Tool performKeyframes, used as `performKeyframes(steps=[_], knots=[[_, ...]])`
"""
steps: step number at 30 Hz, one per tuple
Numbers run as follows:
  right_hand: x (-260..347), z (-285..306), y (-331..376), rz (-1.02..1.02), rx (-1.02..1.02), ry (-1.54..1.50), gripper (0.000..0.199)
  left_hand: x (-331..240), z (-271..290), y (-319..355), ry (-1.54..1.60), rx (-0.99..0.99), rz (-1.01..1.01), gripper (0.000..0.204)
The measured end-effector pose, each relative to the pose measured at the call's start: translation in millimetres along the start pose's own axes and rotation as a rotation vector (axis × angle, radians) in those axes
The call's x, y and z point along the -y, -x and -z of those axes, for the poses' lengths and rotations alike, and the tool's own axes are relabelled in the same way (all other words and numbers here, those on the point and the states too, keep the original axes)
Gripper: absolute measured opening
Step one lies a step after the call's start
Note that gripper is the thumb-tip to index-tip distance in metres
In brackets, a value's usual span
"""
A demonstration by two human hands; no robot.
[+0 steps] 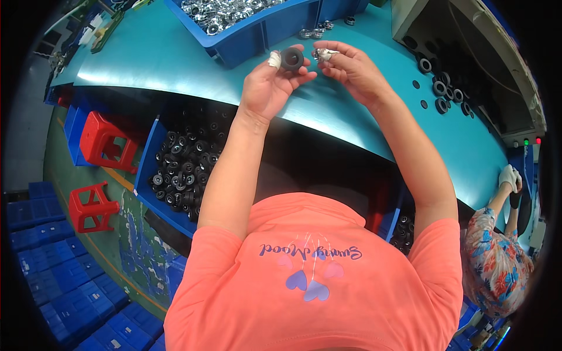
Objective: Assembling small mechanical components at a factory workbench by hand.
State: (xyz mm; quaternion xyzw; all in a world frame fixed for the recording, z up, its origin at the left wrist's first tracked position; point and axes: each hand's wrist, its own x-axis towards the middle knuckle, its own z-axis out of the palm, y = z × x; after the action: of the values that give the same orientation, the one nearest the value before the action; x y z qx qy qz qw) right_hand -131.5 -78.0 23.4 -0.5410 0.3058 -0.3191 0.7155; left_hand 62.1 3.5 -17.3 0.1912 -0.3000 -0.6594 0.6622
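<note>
My left hand (270, 85) holds a black rubber ring (291, 58) between thumb and fingers above the teal worktable (175, 64); one fingertip is wrapped in white tape. My right hand (350, 69) pinches a small shiny metal part (322, 55) right beside the ring, the two nearly touching. Both forearms reach up from my coral shirt at the bottom of the view.
A blue bin of metal parts (234, 23) stands just beyond my hands. A blue bin of black rings (178, 167) sits under the table on the left. Loose black rings (442, 88) lie at the right by a grey machine (486, 52). Red stools (105, 140) and stacked blue crates (70, 281) stand at left. Another person (497, 257) works at lower right.
</note>
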Motion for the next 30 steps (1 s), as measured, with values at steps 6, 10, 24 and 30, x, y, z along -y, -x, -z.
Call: performKeyframes(steps=[6, 10, 24, 30], knots=[[-9, -9, 6, 0.076, -0.019, 0.02, 0.05, -2, 0, 2, 0.016, -0.022, 0.017, 0.05], [-16, -8, 5, 0.063, -0.033, 0.005, 0.05, -3, -1, 1, 0.02, -0.029, 0.019, 0.048], [-19, -12, 8, 0.067, 0.025, 0.082, 0.048, -1, 6, -1, 0.062, -0.002, 0.001, 0.041], [-21, -12, 7, 0.078, 0.023, 0.11, 0.047, -1, 7, -2, 0.052, -0.02, 0.005, 0.042]])
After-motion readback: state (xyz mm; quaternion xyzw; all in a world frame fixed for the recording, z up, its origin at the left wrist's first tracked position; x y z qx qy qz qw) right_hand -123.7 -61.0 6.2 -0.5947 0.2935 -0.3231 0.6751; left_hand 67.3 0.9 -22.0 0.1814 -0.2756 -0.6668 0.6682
